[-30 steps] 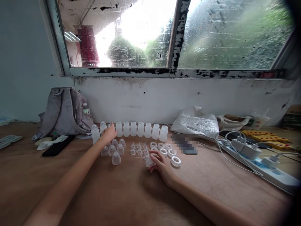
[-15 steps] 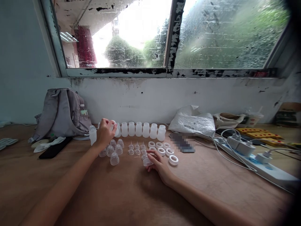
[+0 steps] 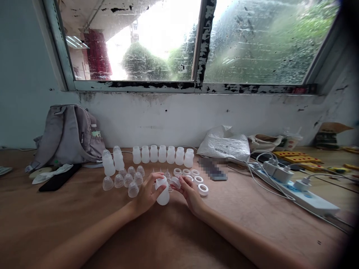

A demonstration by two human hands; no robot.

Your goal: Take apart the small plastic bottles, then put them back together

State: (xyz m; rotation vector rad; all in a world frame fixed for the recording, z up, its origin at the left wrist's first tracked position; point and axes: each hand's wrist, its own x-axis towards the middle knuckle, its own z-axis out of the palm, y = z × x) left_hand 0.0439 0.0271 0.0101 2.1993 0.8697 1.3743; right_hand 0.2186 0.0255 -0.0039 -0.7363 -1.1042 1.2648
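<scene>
My left hand (image 3: 148, 192) grips a frosted baby bottle (image 3: 163, 196) by its upper part, tilted a little, over the middle of the table. Beside its mouth, my right hand (image 3: 189, 192) pinches a small translucent cap (image 3: 175, 182); whether the two touch is hard to tell. Behind the hands are clear bottle nipples (image 3: 167, 174), partly covered by the fingers. White screw rings (image 3: 203, 189) lie in rows beyond my right hand. Clear domed covers (image 3: 133, 189) stand to the left of my left hand. Several open bottles (image 3: 162, 154) line up along the back.
Two covered bottles (image 3: 108, 163) stand at the left, near a grey backpack (image 3: 67, 138) and a black phone-like slab (image 3: 60, 178). Back right are a silvery bag (image 3: 227, 145), a blurred-out flat object (image 3: 213, 170) and a power strip (image 3: 314, 198) with trailing white cables.
My left hand has brought a bottle from the back row to the middle, close to my right hand. My right hand has lifted the cap slightly. The view has shifted a little.
</scene>
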